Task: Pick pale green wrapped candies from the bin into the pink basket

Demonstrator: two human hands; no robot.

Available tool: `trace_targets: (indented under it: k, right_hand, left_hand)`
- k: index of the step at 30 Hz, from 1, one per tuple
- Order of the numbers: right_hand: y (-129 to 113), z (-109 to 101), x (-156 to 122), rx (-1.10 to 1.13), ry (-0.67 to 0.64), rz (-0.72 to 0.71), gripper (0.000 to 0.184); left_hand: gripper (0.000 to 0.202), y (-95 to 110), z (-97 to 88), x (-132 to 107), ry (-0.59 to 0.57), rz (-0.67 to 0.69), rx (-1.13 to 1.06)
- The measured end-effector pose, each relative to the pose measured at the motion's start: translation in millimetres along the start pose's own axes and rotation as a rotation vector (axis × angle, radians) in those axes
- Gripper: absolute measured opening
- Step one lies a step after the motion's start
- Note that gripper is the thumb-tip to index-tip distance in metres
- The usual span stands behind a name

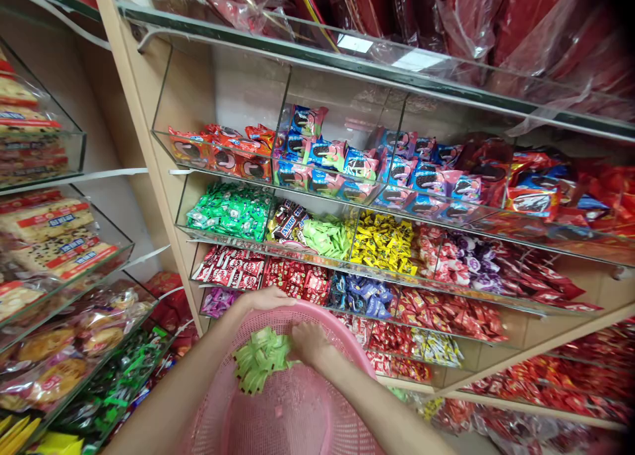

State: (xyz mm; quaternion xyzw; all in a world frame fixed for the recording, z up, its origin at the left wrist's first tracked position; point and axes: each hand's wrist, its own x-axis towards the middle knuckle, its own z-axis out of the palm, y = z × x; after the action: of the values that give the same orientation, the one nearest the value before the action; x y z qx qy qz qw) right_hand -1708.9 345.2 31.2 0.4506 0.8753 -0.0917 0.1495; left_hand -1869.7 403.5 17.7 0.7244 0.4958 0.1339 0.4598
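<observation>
My left hand is closed over the far rim of a pink plastic basket, which is tilted toward the shelves. Inside the basket, my right hand has its fingers curled against a bunch of light green wrapped candies. Its fingertips are partly hidden, and the candies spread out to the left of it. Below them the pink basket floor shows. Matching light green candies lie in a clear shelf bin just ahead, beside brown Snickers packs.
Clear-walled bins rise in tiers ahead, with green candies, yellow candies, and blue-pink cookie packs. A glass shelf edge runs overhead. Packaged pastries fill shelves at left, past a wooden upright.
</observation>
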Motion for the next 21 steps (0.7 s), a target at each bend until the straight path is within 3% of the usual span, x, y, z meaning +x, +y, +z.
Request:
trace_targets:
  k: [3,6,13,21]
  right_hand:
    - [-6,13,0,-0.063,-0.045,0.044,0.075]
    - [-6,21,2,-0.053,-0.075,0.049,0.077]
    - [-1,20,3,-0.046,-0.040,0.012,0.049]
    - [6,10,0,-0.020,0.018,0.034,0.042]
  left_hand:
    - [0.068,4,1.8,0,-0.014,-0.017,-0.016]
    - [0.068,6,3.0,0,-0.019,-0.028,-0.001]
    - [0.063,-6,4.5,10,-0.030,0.005,0.054]
    - [0.055,-17,6.7,20,-0.007,0.027,0.067]
